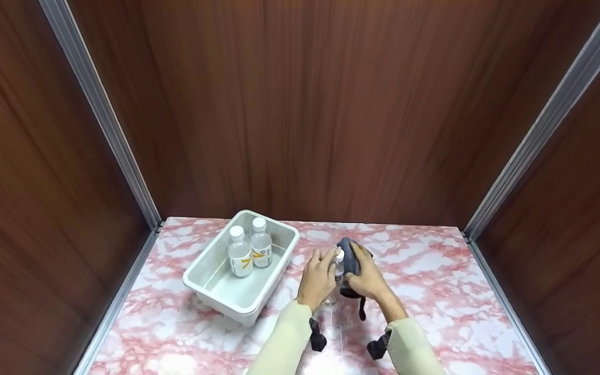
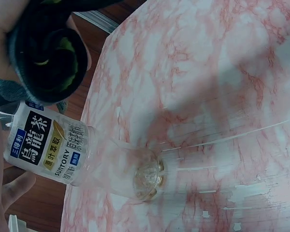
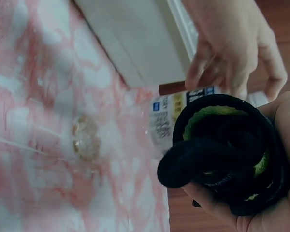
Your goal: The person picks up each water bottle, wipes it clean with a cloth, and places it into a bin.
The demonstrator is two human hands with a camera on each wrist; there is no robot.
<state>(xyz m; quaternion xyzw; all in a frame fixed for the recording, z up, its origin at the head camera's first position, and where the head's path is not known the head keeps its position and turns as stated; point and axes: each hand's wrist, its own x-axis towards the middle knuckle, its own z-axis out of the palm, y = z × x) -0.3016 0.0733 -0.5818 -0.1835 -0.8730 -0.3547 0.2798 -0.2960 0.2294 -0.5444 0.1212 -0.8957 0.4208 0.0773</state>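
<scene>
A clear plastic oolong tea bottle [image 2: 48, 145] with a white cap and a printed label stands on the table. Around its upper part, near the cap, my left hand [image 1: 316, 281] holds it with the fingers curled. My right hand [image 1: 370, 278] grips a rolled dark cloth [image 1: 350, 258] just right of the bottle. The roll's end [image 3: 227, 150] shows black outside with yellow-green inside, and a black strap [image 1: 362, 310] hangs from it. Whether the cloth touches the bottle is hard to tell. The bottle's lower part looks see-through and bare of label.
Left of my hands sits a white plastic bin [image 1: 206, 297] holding two capped bottles, one [image 1: 240, 258] beside the other [image 1: 261, 247]. The tabletop [image 1: 420, 312] has a red and white marbled pattern. Brown wood-look panels [image 1: 300, 114] enclose the back and sides.
</scene>
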